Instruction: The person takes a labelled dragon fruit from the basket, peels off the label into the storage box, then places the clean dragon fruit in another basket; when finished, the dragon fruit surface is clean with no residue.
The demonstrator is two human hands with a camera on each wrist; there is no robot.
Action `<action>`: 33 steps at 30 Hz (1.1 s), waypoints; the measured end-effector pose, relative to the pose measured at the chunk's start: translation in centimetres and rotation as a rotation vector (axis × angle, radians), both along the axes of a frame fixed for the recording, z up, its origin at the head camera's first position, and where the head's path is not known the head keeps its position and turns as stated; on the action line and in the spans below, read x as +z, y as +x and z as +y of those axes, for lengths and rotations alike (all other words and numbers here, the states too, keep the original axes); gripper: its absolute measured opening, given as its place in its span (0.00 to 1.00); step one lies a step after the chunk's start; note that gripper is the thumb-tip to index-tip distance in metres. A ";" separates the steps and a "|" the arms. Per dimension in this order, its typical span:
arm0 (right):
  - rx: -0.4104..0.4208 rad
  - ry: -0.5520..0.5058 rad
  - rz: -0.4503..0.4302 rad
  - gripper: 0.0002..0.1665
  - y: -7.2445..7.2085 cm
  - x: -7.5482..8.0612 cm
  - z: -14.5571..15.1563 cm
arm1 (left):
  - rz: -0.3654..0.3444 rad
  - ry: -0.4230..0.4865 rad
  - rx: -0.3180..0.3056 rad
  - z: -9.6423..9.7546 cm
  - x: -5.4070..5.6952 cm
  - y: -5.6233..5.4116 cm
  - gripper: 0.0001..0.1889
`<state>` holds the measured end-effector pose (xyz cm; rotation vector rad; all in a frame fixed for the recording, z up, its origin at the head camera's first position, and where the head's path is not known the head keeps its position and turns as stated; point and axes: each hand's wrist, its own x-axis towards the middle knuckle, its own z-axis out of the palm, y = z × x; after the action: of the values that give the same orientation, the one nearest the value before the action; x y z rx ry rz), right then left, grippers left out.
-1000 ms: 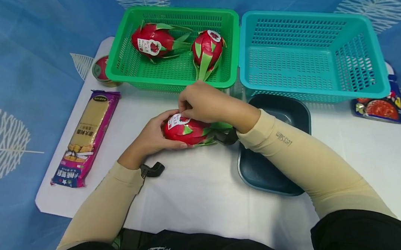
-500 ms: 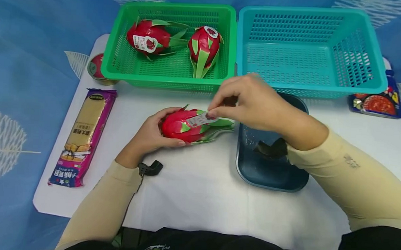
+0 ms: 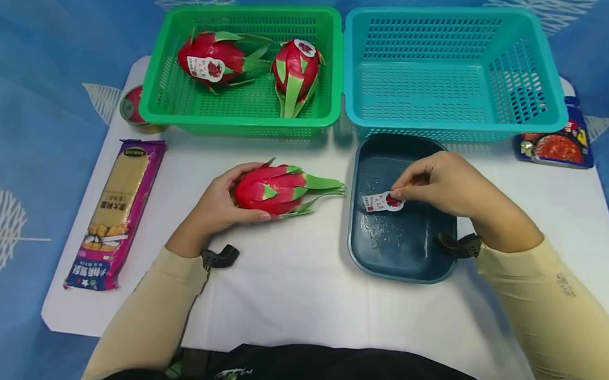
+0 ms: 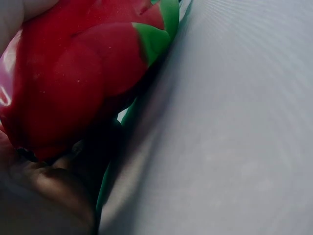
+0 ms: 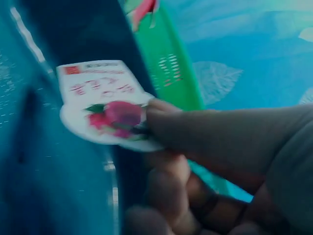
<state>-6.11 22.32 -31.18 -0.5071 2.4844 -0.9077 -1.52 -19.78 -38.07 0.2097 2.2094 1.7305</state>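
Between the thumb and fingers of the right hand (image 3: 440, 182) is a white sticker (image 3: 376, 203), pinched by its round end. Right wrist view: the thumb lies on top, the other fingers curl beneath; the printed side carries red characters and a picture of fruit. Directly under this hand is a dark blue tray (image 3: 408, 260), whose floor bears pale specks. Contact between sticker and tray: cannot tell.

Across from it, the left hand (image 3: 224, 200) grasps a dragon fruit (image 3: 284, 189) by its rounded end, thumb on the near side, fingers round the far side. The fruit lies on its side over the white cloth (image 3: 289, 308), its long green leaves pointing away from the left palm, toward the tray.

Beyond the left hand stands a green basket (image 3: 236, 122). It contains a second dragon fruit (image 3: 216, 47) and a third dragon fruit (image 3: 289, 67), each bearing a sticker. Beyond the right hand, just beside the green one, is a turquoise basket (image 3: 426, 85).

Farther out, left of the left hand: a noodle packet (image 3: 115, 210) and, beyond it, a tin (image 3: 133, 104). Farther out, beyond and right of the right hand: a blue pouch (image 3: 558, 147), partly under the basket's edge in the head view.
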 end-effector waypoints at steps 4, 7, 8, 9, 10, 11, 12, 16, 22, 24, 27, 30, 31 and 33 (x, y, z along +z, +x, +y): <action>0.050 0.044 0.067 0.03 -0.2 -1.0 -0.5 | 0.007 -0.002 -0.005 0.0 -0.1 0.0 0.47; 0.031 0.078 0.117 0.02 -0.2 -1.3 -0.8 | 0.009 0.007 -0.008 0.1 -0.2 0.1 0.47; 0.031 0.088 0.137 0.02 -0.2 -1.5 -0.9 | 0.009 0.010 -0.008 0.1 -0.2 0.1 0.47; 0.034 0.097 0.161 0.02 -0.2 -1.6 -0.9 | 0.010 0.014 -0.008 0.1 -0.2 0.1 0.47; 0.039 0.107 0.185 0.04 -0.2 -1.7 -1.0 | 0.013 0.013 -0.009 0.1 -0.2 0.2 0.47; 0.046 0.118 0.208 0.05 -0.2 -1.8 -1.0 | 0.013 0.014 -0.008 0.1 -0.2 0.2 0.47; 0.052 0.128 0.229 0.07 -0.1 -1.9 -1.1 | 0.013 0.016 -0.007 0.1 -0.2 0.2 0.47; 0.067 0.163 0.306 0.12 0.0 -2.0 -1.4 | 0.014 0.015 -0.004 0.0 -0.1 0.2 0.48; 0.014 0.150 0.347 0.15 0.3 -1.7 -1.3 | 0.007 0.014 -0.003 0.1 -0.1 0.1 0.48; -0.038 0.124 0.355 0.15 0.4 -1.4 -0.9 | 0.010 0.008 -0.004 0.1 -0.1 0.2 0.48; -0.142 0.071 0.350 0.15 0.7 -0.8 0.2 | 0.016 0.000 -0.004 0.0 -0.2 0.2 0.48; -0.285 0.002 0.317 0.16 0.9 -0.2 1.6 | 0.020 -0.003 -0.004 0.0 -0.2 0.2 0.48; -0.335 -0.018 0.304 0.17 0.9 0.0 2.2 | 0.020 -0.002 -0.005 0.0 -0.2 0.2 0.48; -0.436 -0.075 0.262 0.19 0.9 0.1 3.2 | 0.019 0.003 -0.005 0.0 -0.2 0.2 0.48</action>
<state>-5.18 25.52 -31.11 -0.1071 2.8711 -1.1635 -1.36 -19.82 -38.31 0.2336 2.2180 1.7360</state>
